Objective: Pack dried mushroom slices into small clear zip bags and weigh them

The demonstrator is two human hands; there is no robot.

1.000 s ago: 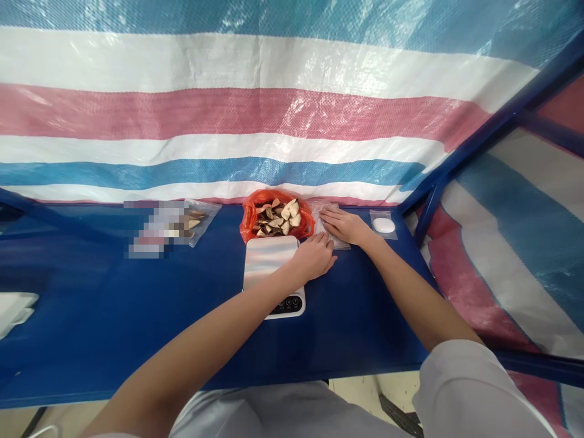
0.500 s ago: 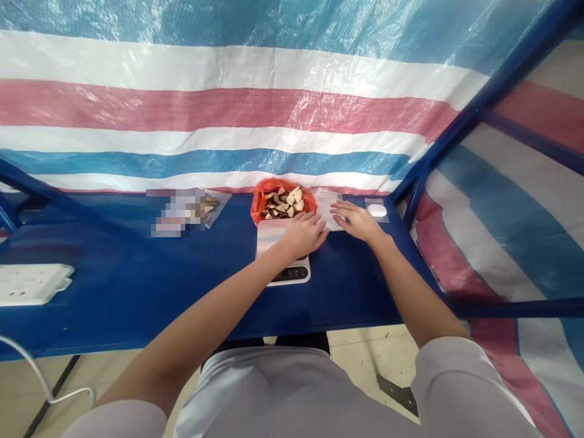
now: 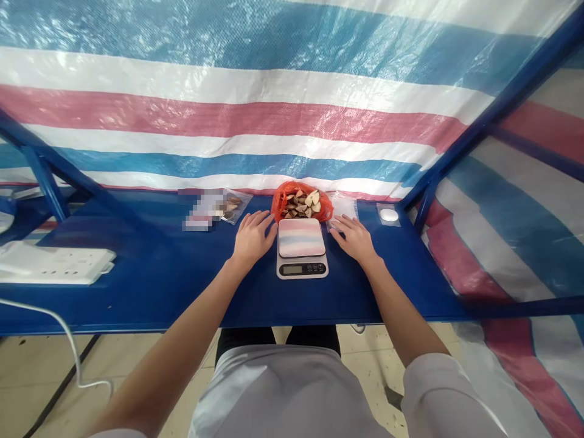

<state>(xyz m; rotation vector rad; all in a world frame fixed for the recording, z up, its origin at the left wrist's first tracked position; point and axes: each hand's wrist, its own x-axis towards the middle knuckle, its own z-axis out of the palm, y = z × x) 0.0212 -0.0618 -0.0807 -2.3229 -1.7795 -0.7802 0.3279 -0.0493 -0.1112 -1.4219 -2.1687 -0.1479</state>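
Observation:
A white digital kitchen scale (image 3: 302, 238) lies between my hands, its plate bare and its display too small to read. Just left of it, my left hand (image 3: 253, 236) rests with fingers stretched out, holding nothing. On the other side my right hand (image 3: 354, 236) lies with its fingers apart, the tips by the near edge of some clear plastic bags (image 3: 344, 205). Directly behind the scale sits an open red plastic bag (image 3: 279, 202), filled with pale and dark dried slices (image 3: 302, 204).
A clear bag with brown slices (image 3: 233, 207) lies back left, partly pixelated. At the right is a small bag with a round white object (image 3: 389, 215). A white power strip (image 3: 68, 263) with a cable occupies the left of the blue table (image 3: 182, 292). Blue frame bars flank it.
My left hand has moved left, off the scale, and now lies beside it. My right hand stays near the clear bags. The camera view has shifted left.

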